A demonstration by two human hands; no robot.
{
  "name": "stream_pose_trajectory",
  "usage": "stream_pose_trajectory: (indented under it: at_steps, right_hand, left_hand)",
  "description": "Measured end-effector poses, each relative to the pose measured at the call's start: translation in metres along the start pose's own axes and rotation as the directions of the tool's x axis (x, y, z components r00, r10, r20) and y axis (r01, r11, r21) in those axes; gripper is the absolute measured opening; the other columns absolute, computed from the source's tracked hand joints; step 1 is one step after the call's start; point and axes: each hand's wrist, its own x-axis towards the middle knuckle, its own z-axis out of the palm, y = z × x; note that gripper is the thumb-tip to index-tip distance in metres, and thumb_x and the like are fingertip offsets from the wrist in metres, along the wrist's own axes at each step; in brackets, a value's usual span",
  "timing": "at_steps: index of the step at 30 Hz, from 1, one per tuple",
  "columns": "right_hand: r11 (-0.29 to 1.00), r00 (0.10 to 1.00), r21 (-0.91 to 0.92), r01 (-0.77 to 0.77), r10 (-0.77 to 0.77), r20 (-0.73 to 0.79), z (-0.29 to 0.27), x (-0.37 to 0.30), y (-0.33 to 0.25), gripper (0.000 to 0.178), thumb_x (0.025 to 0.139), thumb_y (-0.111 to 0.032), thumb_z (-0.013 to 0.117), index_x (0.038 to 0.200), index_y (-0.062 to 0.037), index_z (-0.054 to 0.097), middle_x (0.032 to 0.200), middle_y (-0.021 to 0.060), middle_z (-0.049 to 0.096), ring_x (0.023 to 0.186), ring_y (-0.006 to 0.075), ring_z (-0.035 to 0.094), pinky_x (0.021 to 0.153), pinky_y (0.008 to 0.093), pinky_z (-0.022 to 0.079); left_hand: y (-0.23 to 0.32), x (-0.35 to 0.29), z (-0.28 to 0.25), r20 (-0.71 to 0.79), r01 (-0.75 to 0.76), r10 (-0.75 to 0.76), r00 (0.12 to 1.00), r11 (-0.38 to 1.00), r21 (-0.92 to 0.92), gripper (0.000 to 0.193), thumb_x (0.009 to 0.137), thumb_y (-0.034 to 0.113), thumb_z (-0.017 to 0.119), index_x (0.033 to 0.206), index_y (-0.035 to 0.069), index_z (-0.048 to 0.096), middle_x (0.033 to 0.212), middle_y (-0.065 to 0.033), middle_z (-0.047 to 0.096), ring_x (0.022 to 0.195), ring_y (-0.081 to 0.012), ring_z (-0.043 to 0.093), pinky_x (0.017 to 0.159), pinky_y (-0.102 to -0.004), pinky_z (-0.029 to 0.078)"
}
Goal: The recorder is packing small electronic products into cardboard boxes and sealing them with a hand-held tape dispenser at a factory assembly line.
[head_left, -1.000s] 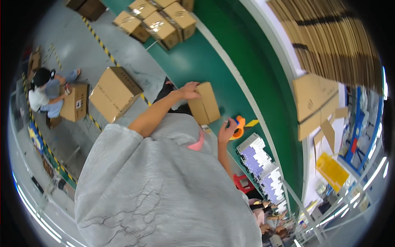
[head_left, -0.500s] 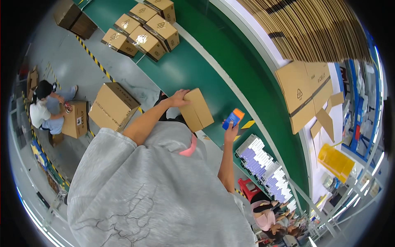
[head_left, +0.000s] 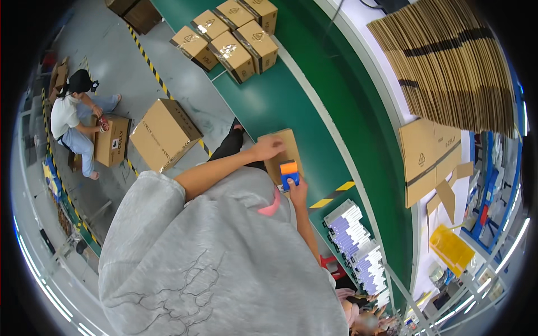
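A small plain brown carton (head_left: 292, 147) lies at the near edge of the green bench in front of me, its seamed top facing up. My left hand (head_left: 270, 147) is over the carton's far left part, fingers curled and pressed together. Whether anything thin is between those fingers cannot be made out. My right hand (head_left: 298, 192) grips a blue tape dispenser (head_left: 290, 180) with an orange top, held at the carton's near right end. The dispenser hides part of the carton.
Several taped cartons (head_left: 235, 56) stand at the bench's far end. White and lilac small boxes (head_left: 350, 229) are lined up near right. Flattened cardboard (head_left: 448, 61) is stacked beyond the green belt (head_left: 358, 117). Left, a large carton (head_left: 162, 134) stands on the floor near a seated person (head_left: 75, 120).
My right hand has brought the tape dispenser left to the carton. My left hand has shifted from the carton's far left edge onto its top. The whole view has turned slightly.
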Motion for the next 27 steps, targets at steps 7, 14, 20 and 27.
stream_pose_trajectory:
  at_steps: [7, 14, 20, 27]
  right_hand:
    - [0.998, 1.000, -0.059, 0.025, -0.025, 0.014, 0.006, 0.000, -0.033, 0.039, 0.090, -0.030, 0.070, 0.107, 0.0042, 0.063, 0.080, 0.0123, 0.067, 0.074, 0.0177, 0.064, 0.069, 0.0341, 0.052]
    - [0.976, 0.999, -0.215, -0.034, 0.034, -0.004, 0.011, 0.005, -0.067, 0.039, 0.094, -0.035, 0.065, 0.091, 0.0036, 0.063, 0.068, 0.0063, 0.058, 0.058, 0.0133, 0.054, 0.055, 0.0322, 0.047]
    - [0.973, 0.996, -0.216, -0.079, 0.068, -0.060, 0.020, 0.009, -0.078, 0.043, 0.094, -0.038, 0.065, 0.084, 0.0035, 0.063, 0.064, 0.0060, 0.055, 0.058, 0.0122, 0.052, 0.054, 0.0330, 0.044]
    - [0.983, 0.978, -0.181, 0.010, -0.047, -0.203, 0.019, 0.007, -0.038, 0.042, 0.093, -0.037, 0.065, 0.084, 0.0034, 0.065, 0.062, 0.0056, 0.055, 0.059, 0.0115, 0.051, 0.056, 0.0311, 0.043]
  left_hand:
    - [-0.025, 0.002, 0.022, 0.000, -0.007, 0.007, 1.000, 0.998, -0.061, 0.032, 0.085, 0.035, 0.069, 0.089, 0.003, 0.074, 0.080, -0.0078, 0.071, 0.076, -0.0159, 0.065, 0.069, -0.0319, 0.050]
    - [-0.015, 0.023, -0.007, 0.023, -0.014, 0.012, 1.000, 0.995, 0.094, 0.019, 0.079, 0.021, 0.071, 0.076, 0.002, 0.074, 0.068, -0.0085, 0.070, 0.058, -0.0163, 0.066, 0.058, -0.0298, 0.052]
    - [-0.015, 0.024, -0.019, 0.070, 0.064, -0.055, 0.996, 0.990, -0.128, 0.016, 0.076, 0.015, 0.074, 0.077, -0.001, 0.075, 0.066, -0.0077, 0.070, 0.061, -0.0128, 0.068, 0.060, -0.0270, 0.055]
    - [-0.003, 0.044, -0.045, -0.104, 0.204, -0.244, 0.964, 0.933, -0.295, 0.014, 0.080, 0.007, 0.069, 0.085, -0.005, 0.075, 0.074, -0.0110, 0.072, 0.060, -0.0146, 0.068, 0.059, -0.0272, 0.057]
